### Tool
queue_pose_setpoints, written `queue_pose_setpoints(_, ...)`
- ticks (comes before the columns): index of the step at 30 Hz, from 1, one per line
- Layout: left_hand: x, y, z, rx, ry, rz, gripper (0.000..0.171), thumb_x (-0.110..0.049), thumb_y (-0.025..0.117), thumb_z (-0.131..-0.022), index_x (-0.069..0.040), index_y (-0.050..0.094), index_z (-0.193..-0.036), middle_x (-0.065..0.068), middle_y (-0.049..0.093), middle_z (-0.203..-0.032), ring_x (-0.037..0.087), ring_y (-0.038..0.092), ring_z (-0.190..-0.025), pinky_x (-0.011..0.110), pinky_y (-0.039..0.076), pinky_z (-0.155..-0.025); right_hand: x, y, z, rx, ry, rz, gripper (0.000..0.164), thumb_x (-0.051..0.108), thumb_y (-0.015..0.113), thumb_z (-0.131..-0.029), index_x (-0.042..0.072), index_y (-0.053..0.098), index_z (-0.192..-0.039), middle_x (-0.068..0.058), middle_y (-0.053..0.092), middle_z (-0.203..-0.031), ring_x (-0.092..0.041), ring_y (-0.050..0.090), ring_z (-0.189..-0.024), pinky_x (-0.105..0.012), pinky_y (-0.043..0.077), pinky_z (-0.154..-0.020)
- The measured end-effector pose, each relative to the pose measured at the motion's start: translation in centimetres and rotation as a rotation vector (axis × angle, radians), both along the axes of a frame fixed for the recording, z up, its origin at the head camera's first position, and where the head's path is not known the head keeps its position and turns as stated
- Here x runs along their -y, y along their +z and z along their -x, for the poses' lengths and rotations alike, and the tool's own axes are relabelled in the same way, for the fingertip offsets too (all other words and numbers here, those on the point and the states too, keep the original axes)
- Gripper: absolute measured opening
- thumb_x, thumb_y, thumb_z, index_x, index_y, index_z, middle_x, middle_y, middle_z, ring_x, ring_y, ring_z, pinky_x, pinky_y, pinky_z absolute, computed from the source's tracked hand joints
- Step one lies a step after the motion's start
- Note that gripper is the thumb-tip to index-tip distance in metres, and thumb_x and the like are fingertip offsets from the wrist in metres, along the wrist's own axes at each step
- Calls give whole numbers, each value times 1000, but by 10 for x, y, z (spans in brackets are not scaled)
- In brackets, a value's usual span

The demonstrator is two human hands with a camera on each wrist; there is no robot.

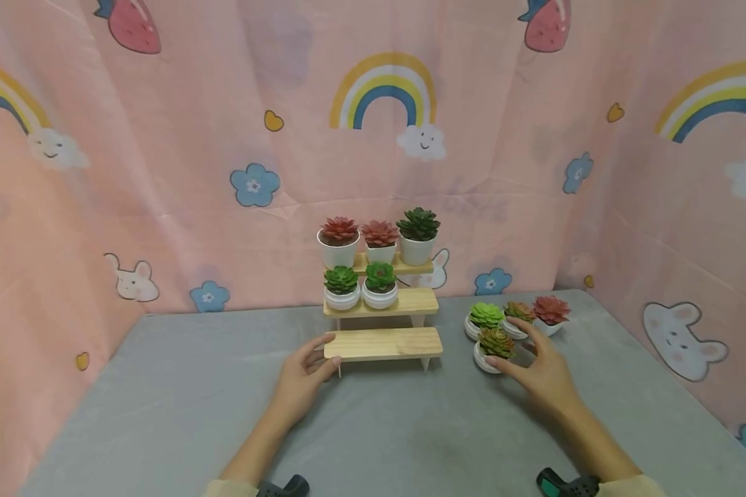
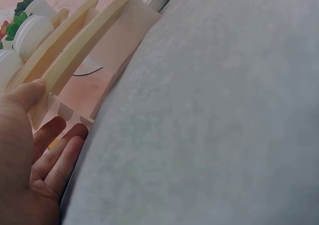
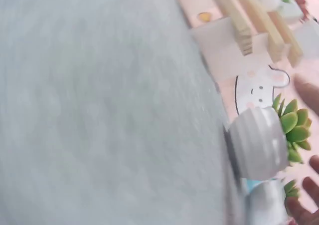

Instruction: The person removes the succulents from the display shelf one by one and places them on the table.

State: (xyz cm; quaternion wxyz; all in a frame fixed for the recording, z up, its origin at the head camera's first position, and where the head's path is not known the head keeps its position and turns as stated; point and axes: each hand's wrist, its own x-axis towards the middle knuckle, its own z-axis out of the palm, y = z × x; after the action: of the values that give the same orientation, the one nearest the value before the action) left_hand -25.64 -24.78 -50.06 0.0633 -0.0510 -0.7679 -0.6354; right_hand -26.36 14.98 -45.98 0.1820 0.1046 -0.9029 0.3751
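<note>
My left hand holds the left end of the lowest tier of a wooden plant stand; the thumb and fingers lie around that end, the thumb against the board in the left wrist view. My right hand is spread over a group of potted artificial succulents at the right. Its thumb overlaps the front pot, an orange-green succulent in a white ribbed pot. In the right wrist view, a gap shows between the fingers and that white pot. Behind stand a bright green succulent, an orange-brown one and a red one.
On the stand's top tier are two red succulents and a dark green one. Two green succulents sit on the middle tier. A pink printed curtain hangs behind the grey table.
</note>
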Motion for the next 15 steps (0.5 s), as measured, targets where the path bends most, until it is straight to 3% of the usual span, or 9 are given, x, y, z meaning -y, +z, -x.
queue_pose_setpoints(2, -1, 0, 1, 2, -4, 2, 50, -24, 76, -92, -16, 60, -139, 20, 71, -124, 27, 74, -103, 26, 61, -78, 1, 12, 0, -67, 20, -25, 77, 23, 89, -78, 6, 52, -143, -24, 51, -147, -48, 47, -133, -68, 43, -99)
queue_pose_setpoints(6, -3, 2, 2, 6, 5, 11, 49, -24, 75, -93, -17, 60, -139, 19, 71, -124, 25, 75, -100, 26, 60, -76, 13, 37, 1, -170, 64, -72, 76, 21, 91, -75, 9, 56, -141, -20, 57, -143, -44, 51, -131, -70, 43, -98)
queue_pose_setpoints(10, -2, 4, 2, 14, 11, 11, 49, -22, 75, -92, -17, 60, -139, 19, 72, -122, 25, 75, -99, 26, 60, -75, 37, 64, 0, -168, 122, -70, 75, 24, 89, -78, 16, 55, -144, -17, 55, -146, -42, 51, -133, -69, 44, -100)
queue_pose_setpoints(15, 0, 1, 1, 19, 10, -3, 49, -22, 76, -92, -16, 60, -138, 20, 71, -123, 26, 75, -100, 26, 60, -76, 74, 90, 7, -171, 205, -38, 72, 18, 87, -80, 14, 54, -144, -16, 54, -148, -39, 50, -136, -64, 44, -106)
